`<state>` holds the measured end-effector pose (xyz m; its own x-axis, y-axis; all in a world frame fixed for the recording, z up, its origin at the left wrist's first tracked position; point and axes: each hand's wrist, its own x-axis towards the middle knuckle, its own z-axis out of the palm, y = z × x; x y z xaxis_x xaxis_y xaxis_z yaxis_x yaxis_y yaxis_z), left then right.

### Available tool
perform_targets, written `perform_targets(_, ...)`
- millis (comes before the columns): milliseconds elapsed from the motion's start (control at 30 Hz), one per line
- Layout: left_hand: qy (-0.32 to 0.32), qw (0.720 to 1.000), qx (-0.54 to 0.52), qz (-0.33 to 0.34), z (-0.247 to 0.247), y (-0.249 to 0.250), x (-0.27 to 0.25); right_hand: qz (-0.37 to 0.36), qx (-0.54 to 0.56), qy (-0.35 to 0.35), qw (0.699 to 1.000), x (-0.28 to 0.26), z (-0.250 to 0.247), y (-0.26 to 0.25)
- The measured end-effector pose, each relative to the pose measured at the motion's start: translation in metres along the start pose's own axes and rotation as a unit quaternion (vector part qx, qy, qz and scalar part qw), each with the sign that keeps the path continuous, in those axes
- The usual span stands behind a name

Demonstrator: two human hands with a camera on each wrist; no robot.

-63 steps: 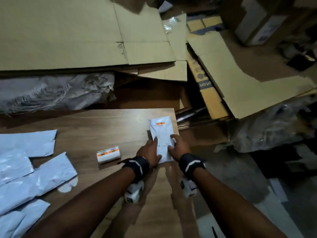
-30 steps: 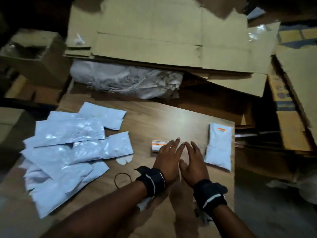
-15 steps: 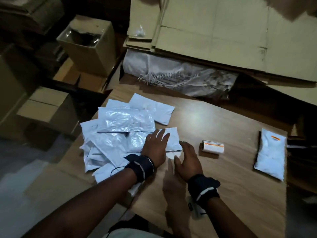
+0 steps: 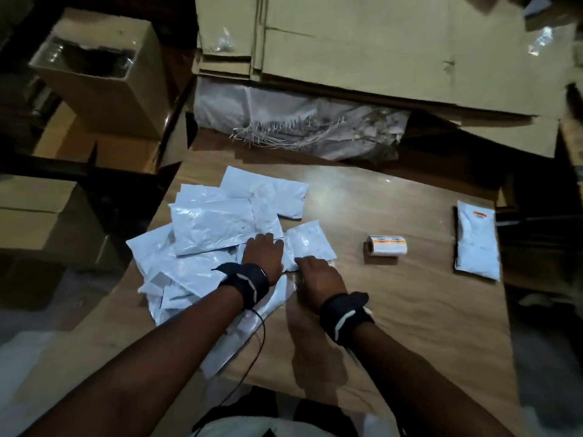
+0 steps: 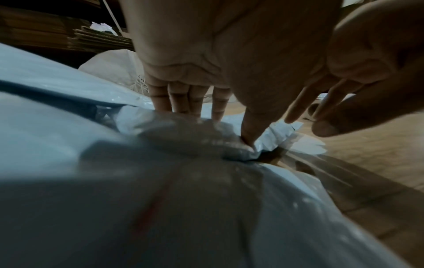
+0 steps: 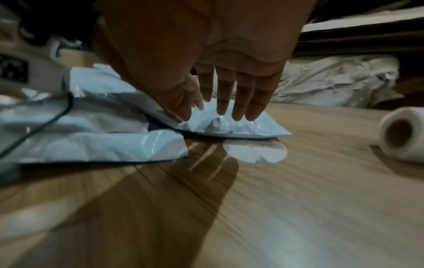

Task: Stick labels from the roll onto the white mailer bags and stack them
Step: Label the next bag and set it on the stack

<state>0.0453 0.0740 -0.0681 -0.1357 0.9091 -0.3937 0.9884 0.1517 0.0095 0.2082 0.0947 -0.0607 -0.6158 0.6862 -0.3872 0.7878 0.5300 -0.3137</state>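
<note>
A loose pile of white mailer bags [image 4: 208,228] covers the left side of the wooden table [image 4: 410,310]. My left hand [image 4: 265,247] lies on the pile's right edge. In the left wrist view its straight fingers [image 5: 183,101] and thumb press a crumpled bag [image 5: 206,137]. My right hand [image 4: 307,263] touches a small bag [image 4: 312,247] with straight fingertips [image 6: 229,112] on the bag [image 6: 241,127]. The label roll [image 4: 386,246] lies on its side to the right, clear of both hands. One bag with an orange label [image 4: 478,247] lies at the table's right edge.
A frayed woven sack [image 4: 299,124] and flattened cardboard [image 4: 378,42] sit behind the table. Cardboard boxes [image 4: 101,74] stand off its left side. A white paper scrap [image 6: 254,152] lies just in front of the small bag. A black cable [image 4: 262,335] hangs from my left wrist.
Both hands left the labelled bag at the right, passed the label roll and moved left onto the pile of bags. The view swung left with them.
</note>
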Motion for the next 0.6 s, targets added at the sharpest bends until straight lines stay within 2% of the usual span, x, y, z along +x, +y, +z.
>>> perform_targets(100, -0.002, 1.000, -0.012, 0.015, 0.000, -0.003, 0.007, -0.015, -0.064, -0.017, 0.998, 0.003, 0.001, 0.002)
perform_targets(200, -0.002, 0.999, 0.019, 0.049, 0.001, -0.002, 0.009, 0.001, -0.079, -0.037, 0.996, 0.006, 0.004, 0.002)
perform_targets(300, 0.018, 0.994, 0.046, 0.093, 0.007, 0.004, 0.005, 0.044, -0.021, -0.037, 0.998, 0.009, 0.012, 0.005)
perform_targets(400, 0.039, 0.992, 0.029, 0.115, 0.013, 0.006, -0.002, 0.097, 0.075, -0.043, 0.992, 0.010, 0.015, 0.006)
perform_targets(467, 0.051, 0.992, -0.001, 0.114, 0.012, 0.008, -0.006, 0.149, 0.188, -0.039, 0.970, 0.011, 0.017, 0.011)
perform_targets(500, 0.054, 0.992, -0.013, 0.113, 0.010, 0.008, -0.007, 0.186, 0.251, -0.031, 0.949, 0.012, 0.019, 0.013)
perform_targets(600, 0.053, 0.991, -0.027, 0.123, 0.006, 0.009, -0.009, 0.289, 0.404, -0.003, 0.868, 0.017, 0.028, 0.021)
